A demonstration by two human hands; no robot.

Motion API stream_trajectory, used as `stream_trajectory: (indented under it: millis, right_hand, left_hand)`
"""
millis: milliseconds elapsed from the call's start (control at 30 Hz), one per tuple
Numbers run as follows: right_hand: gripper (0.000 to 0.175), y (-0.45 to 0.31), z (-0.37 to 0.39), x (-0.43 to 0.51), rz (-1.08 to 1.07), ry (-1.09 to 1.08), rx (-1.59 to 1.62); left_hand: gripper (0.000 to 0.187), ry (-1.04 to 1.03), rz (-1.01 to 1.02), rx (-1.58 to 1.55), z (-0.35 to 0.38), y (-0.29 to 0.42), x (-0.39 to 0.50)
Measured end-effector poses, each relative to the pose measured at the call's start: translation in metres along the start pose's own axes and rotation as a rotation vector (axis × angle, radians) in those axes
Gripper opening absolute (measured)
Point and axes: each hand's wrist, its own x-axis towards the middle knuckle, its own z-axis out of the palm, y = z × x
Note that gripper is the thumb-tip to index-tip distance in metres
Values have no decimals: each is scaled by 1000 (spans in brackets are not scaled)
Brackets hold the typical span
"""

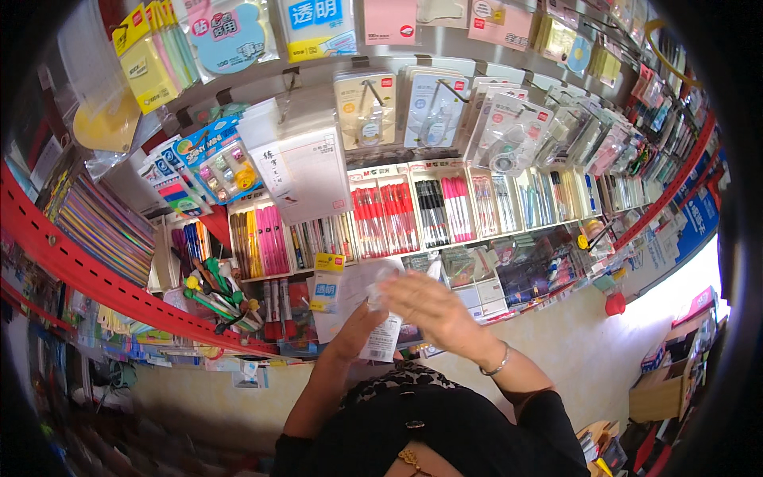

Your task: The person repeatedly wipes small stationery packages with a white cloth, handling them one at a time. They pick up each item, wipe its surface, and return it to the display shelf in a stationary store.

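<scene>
My left hand [359,328] holds a small package with a white printed card [380,341] that hangs below the fingers. My right hand [424,304], a silver bracelet at its wrist, is raised over the upper end of that package, its fingers extended and blurred. Crumpled clear plastic [377,291] shows between the hands; whether the right fingers pinch it cannot be made out. Just left of the hands lies a yellow-topped pack of transparent notes [327,283], on white paper.
White trays of pens [384,217] run across the shelf ahead. Above them, carded correction tapes [434,113] and sticky-note packs [316,30] hang on hooks. Novelty pens [223,295] stand at left beside stacked notebooks [107,223]. A red shelf edge [137,301] curves at left; a cardboard box [656,398] sits lower right.
</scene>
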Motion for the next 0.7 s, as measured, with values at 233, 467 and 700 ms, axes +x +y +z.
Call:
stream_trajectory:
  millis: [233,467,700]
  right_hand:
    - [42,23,9,7,80,36,-5]
    - [25,34,-12,-2,585,173,308]
    - [18,-21,7,22,638,160,665]
  left_hand:
    - [62,-21,-239,47,9,14,-14]
    - [83,-161,153,-111,1,20,-9]
    - [99,570,610,1114,29,30,4]
